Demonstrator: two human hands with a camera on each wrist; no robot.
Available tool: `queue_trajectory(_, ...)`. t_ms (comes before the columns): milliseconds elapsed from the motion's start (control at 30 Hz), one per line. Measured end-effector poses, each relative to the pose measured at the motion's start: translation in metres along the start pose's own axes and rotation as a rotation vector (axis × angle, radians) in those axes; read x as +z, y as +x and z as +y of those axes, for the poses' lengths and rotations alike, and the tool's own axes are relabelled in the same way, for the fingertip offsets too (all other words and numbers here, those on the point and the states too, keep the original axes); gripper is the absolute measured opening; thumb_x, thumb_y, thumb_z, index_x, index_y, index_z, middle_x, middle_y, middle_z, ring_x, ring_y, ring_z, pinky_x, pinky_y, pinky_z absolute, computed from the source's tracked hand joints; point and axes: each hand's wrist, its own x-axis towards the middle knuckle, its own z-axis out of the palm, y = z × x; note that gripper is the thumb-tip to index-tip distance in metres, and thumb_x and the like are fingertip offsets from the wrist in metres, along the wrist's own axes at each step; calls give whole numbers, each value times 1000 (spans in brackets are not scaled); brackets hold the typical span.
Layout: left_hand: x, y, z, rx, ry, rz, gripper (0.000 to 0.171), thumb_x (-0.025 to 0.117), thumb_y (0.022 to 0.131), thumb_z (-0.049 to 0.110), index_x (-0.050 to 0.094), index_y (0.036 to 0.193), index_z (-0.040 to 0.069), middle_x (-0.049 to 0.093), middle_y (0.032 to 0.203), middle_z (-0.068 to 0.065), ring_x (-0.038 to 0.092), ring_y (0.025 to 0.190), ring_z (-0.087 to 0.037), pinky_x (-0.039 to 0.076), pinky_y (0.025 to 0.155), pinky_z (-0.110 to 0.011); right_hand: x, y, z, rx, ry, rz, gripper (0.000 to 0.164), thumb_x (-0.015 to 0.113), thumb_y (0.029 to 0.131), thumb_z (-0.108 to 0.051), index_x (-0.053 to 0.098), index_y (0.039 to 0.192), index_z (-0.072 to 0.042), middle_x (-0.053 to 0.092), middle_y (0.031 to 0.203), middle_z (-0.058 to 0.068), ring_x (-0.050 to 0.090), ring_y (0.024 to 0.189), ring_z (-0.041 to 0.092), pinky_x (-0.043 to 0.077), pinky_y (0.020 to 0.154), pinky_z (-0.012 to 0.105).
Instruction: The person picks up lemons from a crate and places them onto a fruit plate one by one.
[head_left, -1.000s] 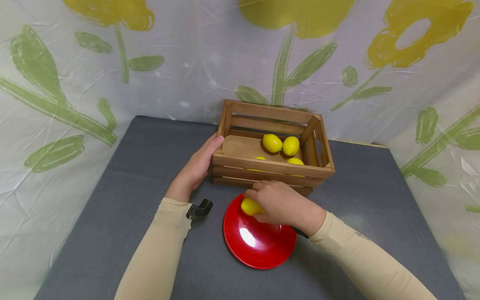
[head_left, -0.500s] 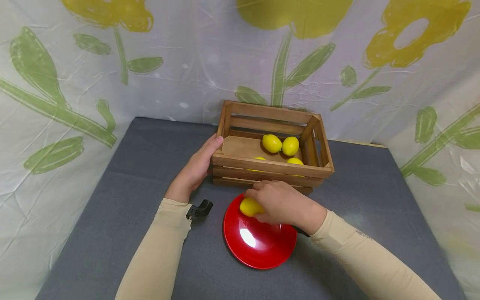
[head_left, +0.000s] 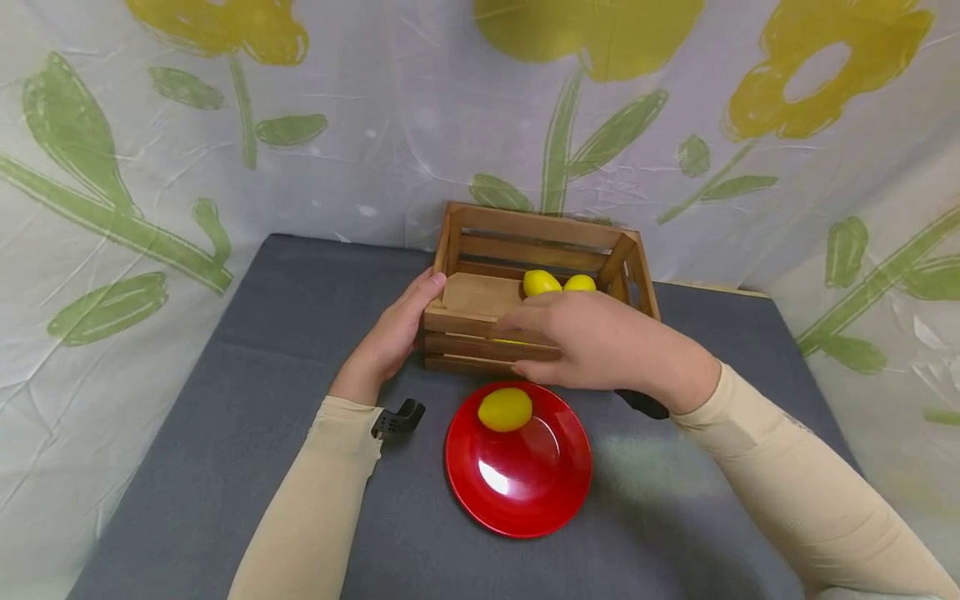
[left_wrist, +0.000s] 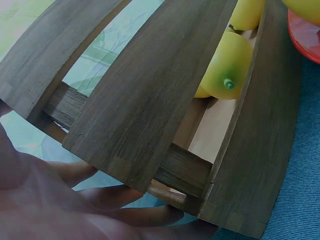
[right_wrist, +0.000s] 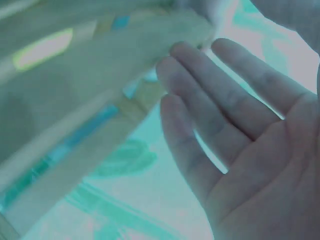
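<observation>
A yellow lemon point(head_left: 506, 410) lies on the far part of a red plate point(head_left: 517, 500). Behind the plate stands a slatted wooden crate point(head_left: 480, 327), with lemons point(head_left: 542, 282) inside, partly hidden by the front slats and my right hand. My left hand point(head_left: 390, 333) holds the crate's left end, thumb at the rim; in the left wrist view its fingers point(left_wrist: 150, 216) lie along that end. Over the crate's front edge hovers my right hand point(head_left: 592, 342), holding nothing, fingers extended and spread a little in the right wrist view.
Both crate and plate are on a grey-blue covered table point(head_left: 300, 308). A pale curtain point(head_left: 390, 125) printed with yellow flowers hangs right behind the table and along its sides. A black wrist strap point(head_left: 399, 418) sticks out near my left cuff.
My right hand has let go of the lemon, leaving it on the plate, and has risen forward and rightward to the crate. My left hand and the crate stay put.
</observation>
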Motion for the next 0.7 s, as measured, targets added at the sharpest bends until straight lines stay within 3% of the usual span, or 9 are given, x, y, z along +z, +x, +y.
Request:
queue_trajectory(133,-1,0,0,-4,-2,1,85,41,106,71,11,176,32,10,183,0,19,166,-35,20,126,-77,-21,7,10,-18,-14,69,41,79,97,-29,73,137,-17,77,121,-5,70,97,13,62,87,37)
queue_trajectory(233,-1,-1,-1,-5,-1,-1,85,40,106,71,11,176,32,10,183,0,18,166,-34,19,127,-77,-36,14,22,-1,-10,87,39,78,98,-28,74,136,-18,77,122,-5,70,99,14,60,92,38)
queue_trajectory(300,-1,-1,0,-6,3,-1,85,40,106,72,11,176,32,10,183,0,18,166,-34,18,127,-77,-43,20,31,25,-3,81,39,77,99,-27,74,136,-17,77,128,-3,72,110,16,59,100,41)
queue_trajectory(467,-1,0,-2,-8,19,-9,86,40,106,73,10,176,32,8,184,1,15,167,-34,17,125,-80,-47,37,55,79,26,16,41,74,101,-28,71,139,-12,75,135,4,72,119,26,57,106,47)
queue_trajectory(700,4,1,-3,-2,16,-20,87,42,105,73,11,175,34,9,183,2,16,167,-34,19,123,-82,-28,61,90,159,67,-134,48,72,102,-31,68,145,-10,72,141,9,69,125,31,54,109,50)
